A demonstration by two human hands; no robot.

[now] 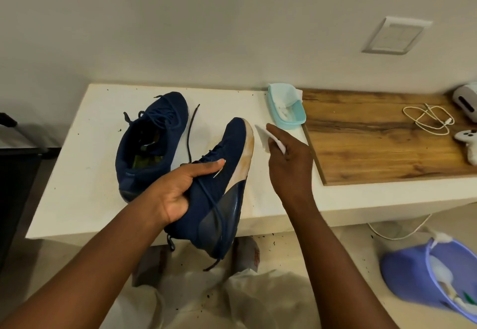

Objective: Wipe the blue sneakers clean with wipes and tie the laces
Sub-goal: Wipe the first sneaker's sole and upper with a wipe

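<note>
Closest to me, below the held sneaker [227, 174], are my pale trousers [258, 303]. Down to its right a purple bucket [402, 274] stands on the floor with used wipes inside.

My left hand [180, 189] grips that blue sneaker around its upper, thumb across the laces and fingers curled underneath. The shoe is tipped on its side, toe pointing away from me and heel hanging over the front edge of the white ledge [85, 174]. Its pale, brown-stained sole edge faces right, and the untied laces dangle below the heel.

Just right of the sneaker's toe, not touching it, my right hand [289, 163] pinches a white wipe [263, 137] between thumb and fingers.

Left of the held sneaker, the second blue sneaker [152, 137] sits upright on the ledge, one loose lace trailing between the two shoes.

Beyond the held toe to the right stands a teal wipe tub [294, 119], open, with wipes in it. Further right lies a wooden board [374, 135] carrying a coiled white cable [428, 119] and a white game controller [468, 140].
</note>
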